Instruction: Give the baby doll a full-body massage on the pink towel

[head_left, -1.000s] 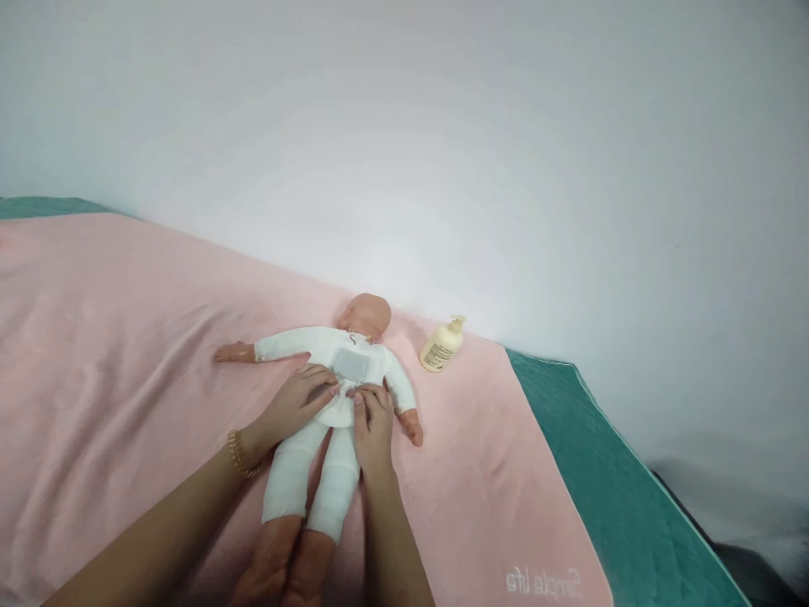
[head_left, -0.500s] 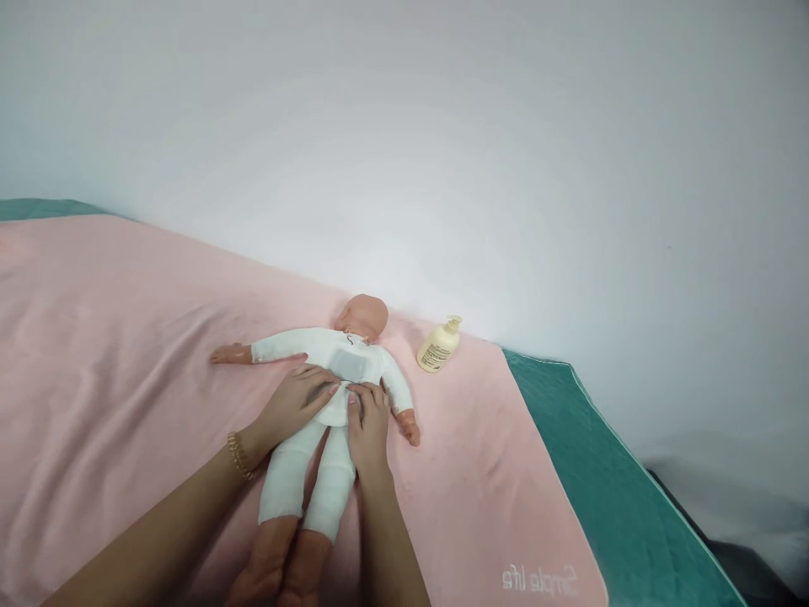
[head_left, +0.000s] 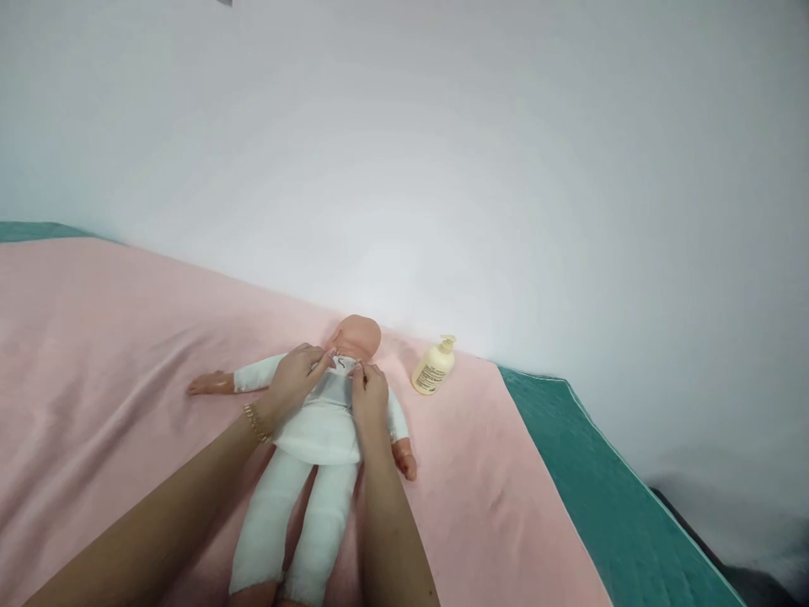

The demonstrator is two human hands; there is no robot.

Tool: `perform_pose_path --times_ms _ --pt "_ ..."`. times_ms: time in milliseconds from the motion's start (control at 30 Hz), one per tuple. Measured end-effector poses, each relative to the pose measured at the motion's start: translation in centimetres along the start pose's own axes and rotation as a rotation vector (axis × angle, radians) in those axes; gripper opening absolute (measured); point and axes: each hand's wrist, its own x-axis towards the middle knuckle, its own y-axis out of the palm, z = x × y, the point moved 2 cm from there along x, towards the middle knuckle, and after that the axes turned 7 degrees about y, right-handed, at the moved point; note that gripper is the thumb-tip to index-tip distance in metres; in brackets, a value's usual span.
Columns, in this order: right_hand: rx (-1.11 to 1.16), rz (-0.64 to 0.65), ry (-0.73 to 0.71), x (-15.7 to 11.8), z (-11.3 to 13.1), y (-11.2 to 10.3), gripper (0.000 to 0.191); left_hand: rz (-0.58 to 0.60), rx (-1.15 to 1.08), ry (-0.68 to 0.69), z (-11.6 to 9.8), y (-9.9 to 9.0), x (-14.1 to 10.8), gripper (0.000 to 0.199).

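A baby doll (head_left: 322,434) with a white cloth body lies on the pink blanket, its bare head toward the wall and its face out of sight. My left hand (head_left: 298,379) is at the doll's left-side shoulder by the neck, thumb and fingertips drawn together on the white cloth. On the other side of the neck, my right hand (head_left: 371,396) has its fingers curled and closed on the cloth. Between the hands are a dark squiggle and a grey patch (head_left: 333,389) on the upper torso. My forearms cover parts of the doll's sides.
A cream pump bottle (head_left: 433,367) stands on the blanket to the right of the doll, close to the wall (head_left: 404,169). The pink blanket (head_left: 480,497) lies over a green sheet (head_left: 569,447), which shows at the right and far left.
Both hands have moved up the doll's torso from the waist to the neck. The white cloth at the waist and the grey patch are now more exposed. The view has tilted slightly upward.
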Motion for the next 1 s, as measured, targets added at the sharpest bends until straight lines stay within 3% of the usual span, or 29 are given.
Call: perform_pose_path --times_ms 200,333,533,833,1000 --pt "-0.159 0.031 -0.035 -0.6 -1.2 1.5 0.034 0.138 0.055 0.064 1.5 2.0 -0.1 0.055" --pt "-0.141 0.04 -0.053 -1.0 -1.0 1.2 0.035 0.129 0.07 0.085 1.6 2.1 -0.6 0.052" --pt "0.009 0.002 -0.044 -1.7 -0.8 0.6 0.023 0.023 0.02 0.132 1.6 1.7 -1.5 0.042" --pt "-0.067 0.09 -0.041 -1.4 -0.8 0.7 0.026 0.142 0.043 0.083 2.3 2.3 -1.3 0.04" --pt "-0.026 0.076 -0.048 -1.6 -0.7 0.6 0.024 0.138 -0.009 0.105 2.3 2.3 -1.4 0.037"
